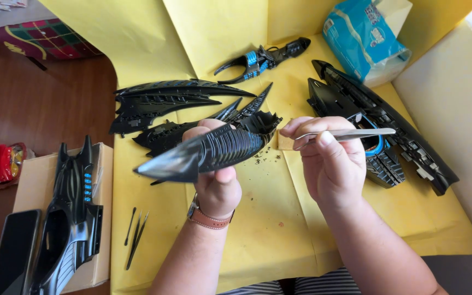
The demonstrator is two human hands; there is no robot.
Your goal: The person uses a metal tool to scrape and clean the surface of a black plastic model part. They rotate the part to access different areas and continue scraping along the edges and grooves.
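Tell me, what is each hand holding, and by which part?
The left hand grips a black ribbed model shell around its middle. The right hand pinches metal tweezers near their mid-length.

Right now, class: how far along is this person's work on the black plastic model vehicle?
Done: debris crumbs lie on the yellow paper. In hand: left hand grips a ribbed black shell piece; right hand holds silver tweezers. Left: the wing panels, chassis and body on the cardboard box lie separate.
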